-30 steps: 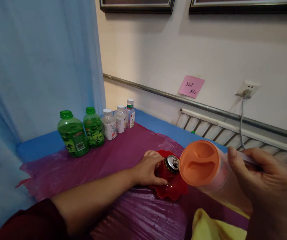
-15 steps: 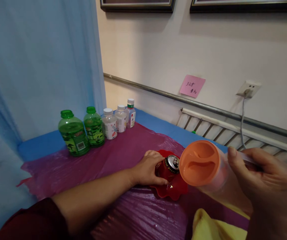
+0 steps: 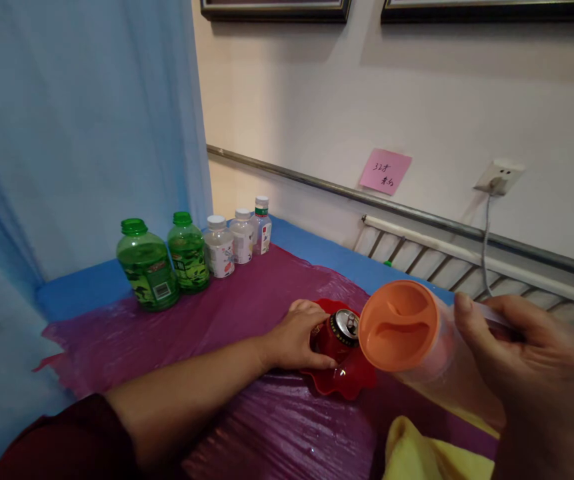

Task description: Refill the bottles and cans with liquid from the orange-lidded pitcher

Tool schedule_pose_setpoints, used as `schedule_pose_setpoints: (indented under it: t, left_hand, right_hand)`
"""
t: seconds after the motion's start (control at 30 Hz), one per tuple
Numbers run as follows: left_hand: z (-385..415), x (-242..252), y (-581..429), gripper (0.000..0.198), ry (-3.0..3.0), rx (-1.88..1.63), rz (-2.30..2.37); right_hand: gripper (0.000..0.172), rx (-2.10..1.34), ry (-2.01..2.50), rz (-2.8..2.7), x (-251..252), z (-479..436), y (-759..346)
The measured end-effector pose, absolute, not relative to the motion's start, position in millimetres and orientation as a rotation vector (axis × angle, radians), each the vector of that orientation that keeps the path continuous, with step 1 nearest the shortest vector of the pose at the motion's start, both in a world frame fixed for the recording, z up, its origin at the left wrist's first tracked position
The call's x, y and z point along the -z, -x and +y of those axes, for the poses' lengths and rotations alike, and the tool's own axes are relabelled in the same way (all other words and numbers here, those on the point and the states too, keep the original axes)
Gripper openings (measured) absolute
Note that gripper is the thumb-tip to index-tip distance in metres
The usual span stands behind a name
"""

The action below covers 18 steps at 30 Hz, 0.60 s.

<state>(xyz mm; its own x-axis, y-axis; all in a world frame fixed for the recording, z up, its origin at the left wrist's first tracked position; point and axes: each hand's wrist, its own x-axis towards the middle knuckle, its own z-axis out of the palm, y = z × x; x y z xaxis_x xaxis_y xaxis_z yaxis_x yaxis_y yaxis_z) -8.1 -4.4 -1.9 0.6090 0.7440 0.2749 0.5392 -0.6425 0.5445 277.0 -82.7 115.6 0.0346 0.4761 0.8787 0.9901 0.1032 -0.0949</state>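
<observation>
A red drink can [image 3: 335, 339] with an opened silver top stands in a red scalloped dish [image 3: 349, 383]. My left hand [image 3: 299, 337] is wrapped round the can's left side, fingers behind it and thumb in front. On the right, my right hand [image 3: 527, 353] grips the handle of a clear plastic pitcher [image 3: 461, 380] with an orange lid [image 3: 401, 327]. The pitcher is tilted to the left, its lid close beside the can's top. No stream of liquid can be made out between them. Wet drops show on the dish.
Two green bottles [image 3: 147, 273], two white-capped bottles [image 3: 221, 250] and a slimmer bottle [image 3: 263, 230] line the back left. Purple plastic sheeting [image 3: 247, 300] covers the blue table [image 3: 297, 243]. A yellow cloth [image 3: 427, 457] lies in front. Behind are a radiator [image 3: 427, 257] and blue curtain [image 3: 81, 133].
Almost nothing differs. Both hands keep their hold, and the can and the tilted pitcher stay in place; the view has shifted very slightly.
</observation>
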Motion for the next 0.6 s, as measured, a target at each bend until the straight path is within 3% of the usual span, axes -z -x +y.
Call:
schedule_pose_setpoints:
  t: [0.6]
  left_hand:
    - [-6.3, -0.8, 6.9, 0.070, -2.422, -0.682, 1.036]
  right_hand:
    - [0.043, 0.786, 1.495, -1.572, -113.3, -79.8, -277.8]
